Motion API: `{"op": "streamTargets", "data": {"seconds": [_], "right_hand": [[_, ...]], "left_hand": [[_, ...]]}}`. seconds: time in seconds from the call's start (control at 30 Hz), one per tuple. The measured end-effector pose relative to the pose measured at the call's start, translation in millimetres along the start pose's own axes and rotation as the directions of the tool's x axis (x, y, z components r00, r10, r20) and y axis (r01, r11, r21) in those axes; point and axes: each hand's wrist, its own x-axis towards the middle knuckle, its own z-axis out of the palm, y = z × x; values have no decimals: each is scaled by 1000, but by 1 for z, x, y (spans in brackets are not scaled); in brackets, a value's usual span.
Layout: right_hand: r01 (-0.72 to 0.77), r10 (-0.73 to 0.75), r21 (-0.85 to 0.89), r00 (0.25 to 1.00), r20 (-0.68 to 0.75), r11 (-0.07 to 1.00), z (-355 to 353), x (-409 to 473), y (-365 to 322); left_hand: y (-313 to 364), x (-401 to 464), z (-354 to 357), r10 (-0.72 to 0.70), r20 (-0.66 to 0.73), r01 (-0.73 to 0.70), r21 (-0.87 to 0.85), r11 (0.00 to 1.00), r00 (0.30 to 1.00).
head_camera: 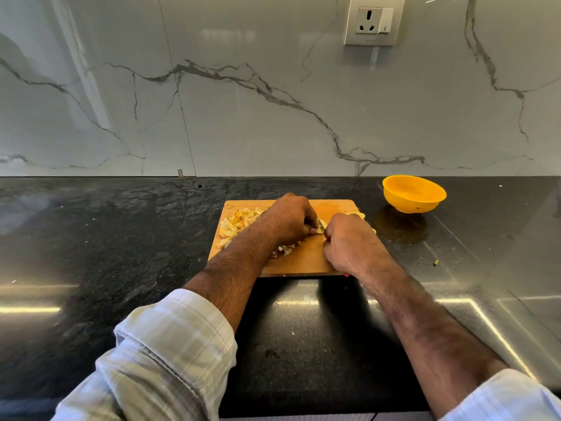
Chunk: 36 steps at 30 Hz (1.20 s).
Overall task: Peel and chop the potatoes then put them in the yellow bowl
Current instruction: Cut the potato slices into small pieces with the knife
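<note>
Mid-chop from what I see. Left hand (288,218) is curled down over a potato piece (321,226) near the middle of the cutting board (303,259), fingertips tucked, pinning it. Right hand (349,241) is fisted around what I take to be a knife handle (blade mostly hidden between the hands, only a red tip of something shows at the board's near edge, so I can't confirm the tool outright). Diced potato (239,221) is piled at the board's far-left corner, with a smaller scatter just under the left hand. A few more pale pieces (358,214) sit at the far-right edge, behind the right hand. Yellow bowl (413,193) stands on the counter (121,238) beyond the board's far-right corner, near the back wall, apparently with nothing in it, so transfer not yet started. My read on doing this step well: keep left knuckles forward as the blade guide, fingertips back, feed the piece in small increments, and cut straight down so cubes match the existing pile. Clear the loose dice under the left hand toward the far-left pile so the piece sits flat. The board overhangs nothing, looks stable. Small scrap (435,262) on the counter right of the board, ignore.
</note>
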Motion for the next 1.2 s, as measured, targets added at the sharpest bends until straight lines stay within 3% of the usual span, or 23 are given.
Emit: {"op": "streamTargets", "data": {"seconds": [0.13,0.3,1.2], "right_hand": [[-4,3,-11,1000,-14,1000,3,2,-6],[-16,20,25,988,-152,1000,11,-5,6],[-70,70,-52,998,-4,996,3,-8,-27]], "left_hand": [[-3,-3,-1,7,2,-7,4,1000,1000],[-9,-7,-4,13,-53,-11,42,999,998],[-8,3,-4,40,25,-41,43,998,999]]}}
